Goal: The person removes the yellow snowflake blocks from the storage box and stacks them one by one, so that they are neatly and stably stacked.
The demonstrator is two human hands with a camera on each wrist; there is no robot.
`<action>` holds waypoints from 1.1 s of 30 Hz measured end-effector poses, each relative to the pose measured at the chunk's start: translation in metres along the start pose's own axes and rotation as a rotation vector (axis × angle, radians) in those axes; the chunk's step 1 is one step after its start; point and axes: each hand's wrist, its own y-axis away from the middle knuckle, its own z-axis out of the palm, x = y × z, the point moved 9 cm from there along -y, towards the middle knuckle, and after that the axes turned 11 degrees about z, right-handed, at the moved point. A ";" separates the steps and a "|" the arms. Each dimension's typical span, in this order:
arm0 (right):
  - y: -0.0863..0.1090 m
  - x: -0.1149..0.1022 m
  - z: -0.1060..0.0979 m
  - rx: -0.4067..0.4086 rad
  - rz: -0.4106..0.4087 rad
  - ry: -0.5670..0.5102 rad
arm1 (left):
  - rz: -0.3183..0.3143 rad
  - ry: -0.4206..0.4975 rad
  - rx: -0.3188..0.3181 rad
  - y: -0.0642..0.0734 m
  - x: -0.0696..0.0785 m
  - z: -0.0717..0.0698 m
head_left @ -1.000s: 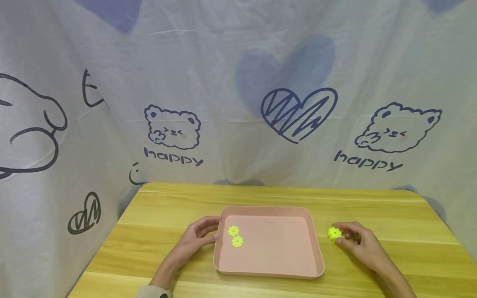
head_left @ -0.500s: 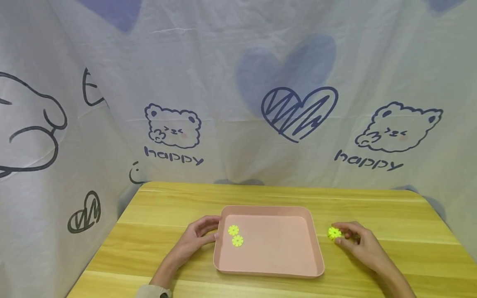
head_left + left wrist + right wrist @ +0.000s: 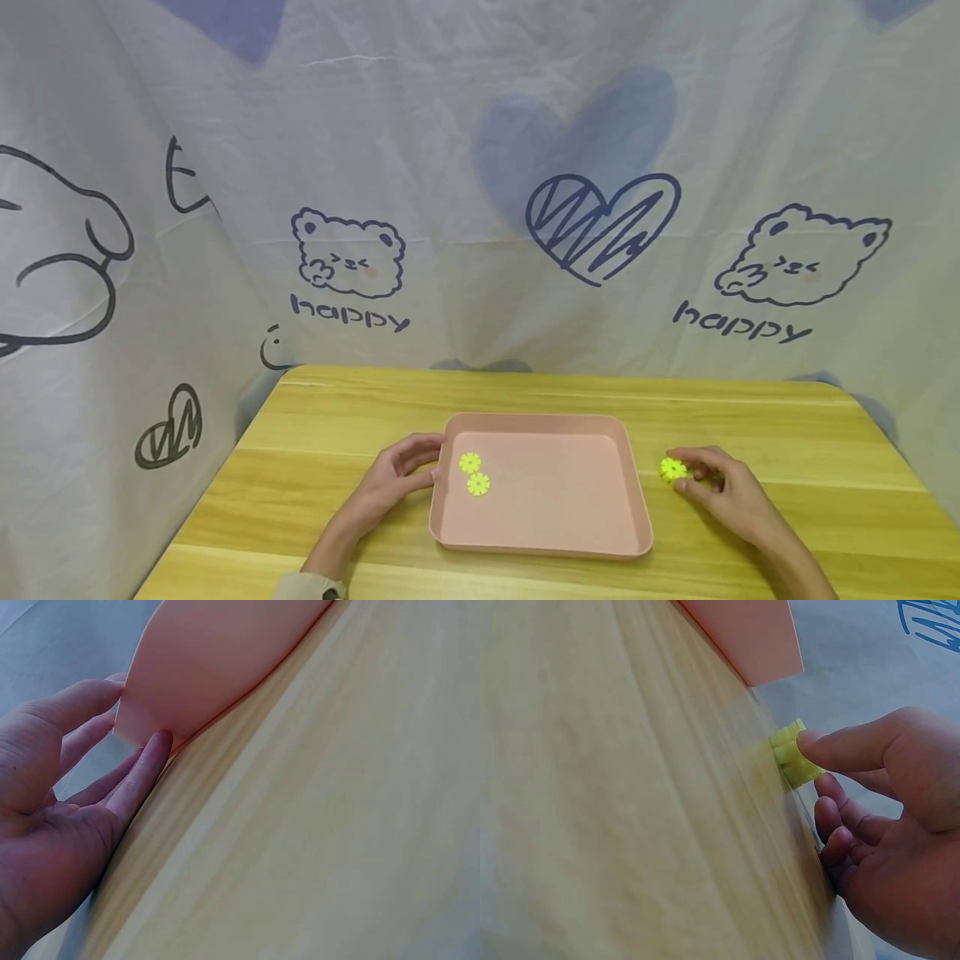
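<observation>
A shallow pink tray (image 3: pixel 555 500) lies on the wooden table. Two flat yellow notched discs, an upper one (image 3: pixel 470 462) and a lower one (image 3: pixel 478 484), lie side by side near its left wall. My left hand (image 3: pixel 393 475) rests at the tray's left side; in the left wrist view its extended fingertips touch the outer wall (image 3: pixel 217 660). To the right of the tray, my right hand (image 3: pixel 727 492) pinches a short stack of yellow notched discs (image 3: pixel 795 755) between thumb and fingers. The stack stays low at the tabletop; whether it touches the wood I cannot tell.
The wooden tabletop (image 3: pixel 360 400) extends around the tray on all sides. Behind it and at the left hangs a pale cloth (image 3: pixel 465 292) printed with hearts and bears. A gap of bare wood separates the tray's right wall from the stack.
</observation>
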 end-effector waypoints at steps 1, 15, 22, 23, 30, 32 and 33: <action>0.000 0.000 0.000 -0.001 0.002 -0.002 | 0.001 0.000 0.000 0.000 0.000 0.000; -0.001 0.002 0.000 -0.010 0.014 0.005 | 0.002 0.000 0.004 -0.001 0.000 -0.001; -0.001 0.001 0.000 -0.010 0.004 -0.003 | 0.006 0.004 0.003 -0.001 0.001 -0.001; 0.000 0.001 0.000 -0.010 0.007 -0.002 | 0.006 0.004 0.002 -0.001 0.001 -0.001; 0.001 0.000 0.000 -0.012 0.023 -0.011 | 0.005 0.002 0.001 0.000 0.001 0.000; 0.001 -0.001 -0.001 -0.008 0.019 -0.014 | 0.005 -0.001 0.001 0.000 0.001 0.000; 0.002 -0.001 -0.002 -0.005 0.018 -0.019 | 0.003 -0.001 0.002 0.000 0.000 0.000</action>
